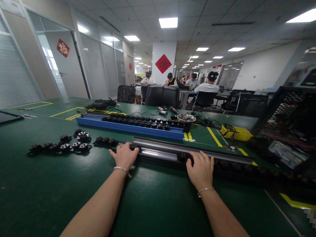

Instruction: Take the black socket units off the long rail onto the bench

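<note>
Metal rail [158, 154]: before us on the green table [155, 213] | our left hand [124, 155] and right hand [201, 170]: curled at black blocks [182, 157], apparently steadying them (whether pinching, we can't tell)

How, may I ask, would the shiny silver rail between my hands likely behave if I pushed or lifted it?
The shiny silver rail is probably stiff, running straight between the left hand and right hand. Its smooth, gleaming face may feel slippery. Being long and narrow, it could dip if lifted near one end.
</note>
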`<state>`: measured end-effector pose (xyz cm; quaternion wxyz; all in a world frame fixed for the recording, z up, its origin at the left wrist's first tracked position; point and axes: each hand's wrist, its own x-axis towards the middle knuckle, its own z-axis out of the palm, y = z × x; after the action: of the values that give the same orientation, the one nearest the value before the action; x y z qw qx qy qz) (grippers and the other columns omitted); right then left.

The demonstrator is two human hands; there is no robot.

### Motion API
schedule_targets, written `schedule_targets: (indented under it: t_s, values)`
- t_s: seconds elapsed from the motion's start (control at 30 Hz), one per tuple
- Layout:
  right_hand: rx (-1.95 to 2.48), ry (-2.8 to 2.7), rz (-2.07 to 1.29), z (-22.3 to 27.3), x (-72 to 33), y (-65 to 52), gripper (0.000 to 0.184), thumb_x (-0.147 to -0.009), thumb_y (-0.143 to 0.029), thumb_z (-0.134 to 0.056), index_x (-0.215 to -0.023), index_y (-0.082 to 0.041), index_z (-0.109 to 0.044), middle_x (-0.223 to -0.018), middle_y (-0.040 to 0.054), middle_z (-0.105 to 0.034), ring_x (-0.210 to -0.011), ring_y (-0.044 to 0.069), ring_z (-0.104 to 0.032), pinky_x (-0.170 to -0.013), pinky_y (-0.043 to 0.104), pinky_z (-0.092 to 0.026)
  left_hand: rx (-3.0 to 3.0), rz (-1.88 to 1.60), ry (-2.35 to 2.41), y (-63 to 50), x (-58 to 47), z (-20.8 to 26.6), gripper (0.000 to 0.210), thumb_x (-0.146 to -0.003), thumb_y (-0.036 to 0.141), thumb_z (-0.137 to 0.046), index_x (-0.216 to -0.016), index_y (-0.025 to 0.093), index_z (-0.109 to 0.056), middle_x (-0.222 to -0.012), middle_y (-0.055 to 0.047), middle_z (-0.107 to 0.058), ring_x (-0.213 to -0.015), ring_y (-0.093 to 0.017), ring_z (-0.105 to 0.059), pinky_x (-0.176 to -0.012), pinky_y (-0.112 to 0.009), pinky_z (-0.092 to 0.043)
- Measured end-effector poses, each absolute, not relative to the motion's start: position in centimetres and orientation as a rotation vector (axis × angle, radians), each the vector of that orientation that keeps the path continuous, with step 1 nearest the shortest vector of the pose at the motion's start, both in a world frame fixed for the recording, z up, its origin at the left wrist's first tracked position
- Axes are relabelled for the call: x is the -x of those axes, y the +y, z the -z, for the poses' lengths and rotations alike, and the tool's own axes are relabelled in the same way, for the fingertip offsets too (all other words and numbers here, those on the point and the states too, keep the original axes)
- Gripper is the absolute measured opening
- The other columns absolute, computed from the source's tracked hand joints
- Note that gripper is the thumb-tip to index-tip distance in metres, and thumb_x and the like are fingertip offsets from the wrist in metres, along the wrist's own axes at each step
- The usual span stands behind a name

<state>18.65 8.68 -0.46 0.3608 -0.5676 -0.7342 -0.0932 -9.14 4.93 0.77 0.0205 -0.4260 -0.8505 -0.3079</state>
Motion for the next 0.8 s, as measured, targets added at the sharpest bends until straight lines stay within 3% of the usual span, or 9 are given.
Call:
schedule_targets:
  t_s: [0.8]
  values:
    - [1.472, -1.894, 0.241, 0.41, -18.68, 8.68, 0.031, -0.081, -0.026, -0.042, -0.103, -0.018, -0.063, -0.108, 0.007, -0.066, -0.117, 0.026, -0.044, -0.106, 0.054, -0.018, 1.272, 0.945, -2.619, 4.8, 10.05, -0.65, 0.038, -0.073, 0.043, -0.047, -0.101, 0.024, -0.063, -0.105, -0.011, -0.065, -0.114, -0.029, -0.048, -0.105, -0.055, -0.018]
